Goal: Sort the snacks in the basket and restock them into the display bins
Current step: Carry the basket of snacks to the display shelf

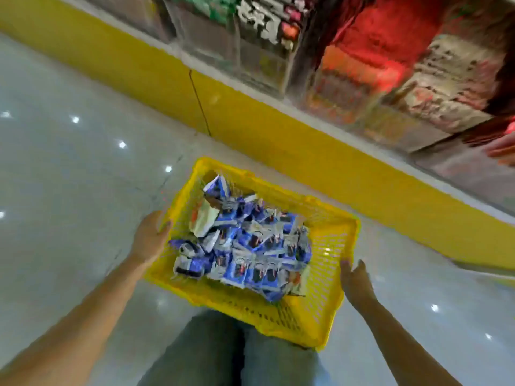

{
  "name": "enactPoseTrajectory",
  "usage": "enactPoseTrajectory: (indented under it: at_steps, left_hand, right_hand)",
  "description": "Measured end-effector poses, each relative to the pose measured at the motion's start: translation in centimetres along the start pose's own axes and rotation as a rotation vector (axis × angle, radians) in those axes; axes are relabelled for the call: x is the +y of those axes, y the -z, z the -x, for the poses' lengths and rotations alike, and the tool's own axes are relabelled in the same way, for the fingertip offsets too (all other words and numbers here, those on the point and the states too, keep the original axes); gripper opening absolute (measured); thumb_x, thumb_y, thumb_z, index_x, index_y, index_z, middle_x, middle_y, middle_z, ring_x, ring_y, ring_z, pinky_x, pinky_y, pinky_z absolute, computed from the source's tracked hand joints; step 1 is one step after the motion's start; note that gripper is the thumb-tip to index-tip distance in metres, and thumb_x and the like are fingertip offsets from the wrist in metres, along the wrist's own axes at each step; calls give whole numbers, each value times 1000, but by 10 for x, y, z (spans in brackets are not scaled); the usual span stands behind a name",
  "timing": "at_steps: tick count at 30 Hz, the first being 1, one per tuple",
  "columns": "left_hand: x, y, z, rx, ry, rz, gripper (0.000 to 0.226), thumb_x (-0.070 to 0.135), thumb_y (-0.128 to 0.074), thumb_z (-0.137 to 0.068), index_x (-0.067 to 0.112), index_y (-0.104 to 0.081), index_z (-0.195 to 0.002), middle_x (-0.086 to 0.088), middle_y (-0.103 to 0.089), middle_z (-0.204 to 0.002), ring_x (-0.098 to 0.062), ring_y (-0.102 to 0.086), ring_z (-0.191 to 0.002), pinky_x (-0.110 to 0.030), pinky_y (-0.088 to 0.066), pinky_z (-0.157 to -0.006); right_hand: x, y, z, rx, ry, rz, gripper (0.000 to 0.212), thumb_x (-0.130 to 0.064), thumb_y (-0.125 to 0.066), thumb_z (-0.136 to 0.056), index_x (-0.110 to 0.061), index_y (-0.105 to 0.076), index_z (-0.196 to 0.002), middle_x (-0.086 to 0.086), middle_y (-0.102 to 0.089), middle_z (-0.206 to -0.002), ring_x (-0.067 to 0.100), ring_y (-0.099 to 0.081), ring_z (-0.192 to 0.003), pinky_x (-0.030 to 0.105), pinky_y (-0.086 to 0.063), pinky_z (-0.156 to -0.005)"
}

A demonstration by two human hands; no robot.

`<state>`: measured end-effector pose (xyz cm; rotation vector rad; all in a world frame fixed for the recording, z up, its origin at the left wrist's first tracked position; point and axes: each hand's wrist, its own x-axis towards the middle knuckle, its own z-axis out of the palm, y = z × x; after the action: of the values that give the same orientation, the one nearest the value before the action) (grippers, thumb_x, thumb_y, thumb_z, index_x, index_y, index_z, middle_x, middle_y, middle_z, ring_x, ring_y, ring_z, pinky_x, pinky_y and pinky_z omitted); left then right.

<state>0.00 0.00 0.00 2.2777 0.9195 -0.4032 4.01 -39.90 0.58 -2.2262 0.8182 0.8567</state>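
Observation:
A yellow plastic basket sits in front of my legs, above the shiny floor. It holds several blue-and-white snack packets in a heap, plus a pale packet with red print at its far left. My left hand grips the basket's left rim. My right hand presses against the right rim, fingers curled over the edge. Clear display bins full of red, orange and beige snacks stand blurred at the upper right.
A yellow base panel runs diagonally under the bins, with a thin dark cord hanging down it. The glossy grey tile floor spreads to the left. My grey trouser legs are below the basket.

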Motion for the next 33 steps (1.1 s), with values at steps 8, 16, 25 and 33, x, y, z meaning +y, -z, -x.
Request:
enactPoseTrajectory:
  at_steps: [8, 16, 25, 33]
  left_hand:
    - [-24, -47, -45, 1, 243, 106, 44, 28, -54, -93, -11, -56, -113, -32, -55, -117, -42, -52, -111, -45, -39, -92]
    - [-34, 4, 2, -3, 294, 113, 61, 55, -39, -92, -1, -57, -108, -20, -59, -106, -38, -55, -101, -42, -40, -83]
    - [-33, 167, 124, 260, 247, 148, 52, 47, -34, -96, 4, -53, -74, -16, -53, -72, -30, -49, -71, -35, -35, -65]
    - [-68, 312, 198, 515, 380, 379, 51, 46, -37, -96, 3, -54, -76, -17, -55, -72, -31, -52, -71, -37, -39, -64]
  right_hand:
    - [37, -38, -43, 102, -79, -60, 53, -38, -33, -100, 8, -59, -107, 22, -57, -93, 37, -56, -93, 42, -42, -82]
    - [9, 0, 6, 155, 61, -57, 52, -40, -25, -101, 1, -54, -116, 24, -57, -109, 28, -48, -89, 35, -36, -75]
    - [-117, 67, 147, 239, 432, 148, 46, -43, -26, -100, -8, -48, -79, 11, -46, -72, 30, -42, -70, 37, -21, -54]
    - [-271, 61, 276, 210, 697, 213, 53, -46, -28, -99, -3, -58, -101, 30, -59, -101, 39, -53, -85, 37, -30, -63]
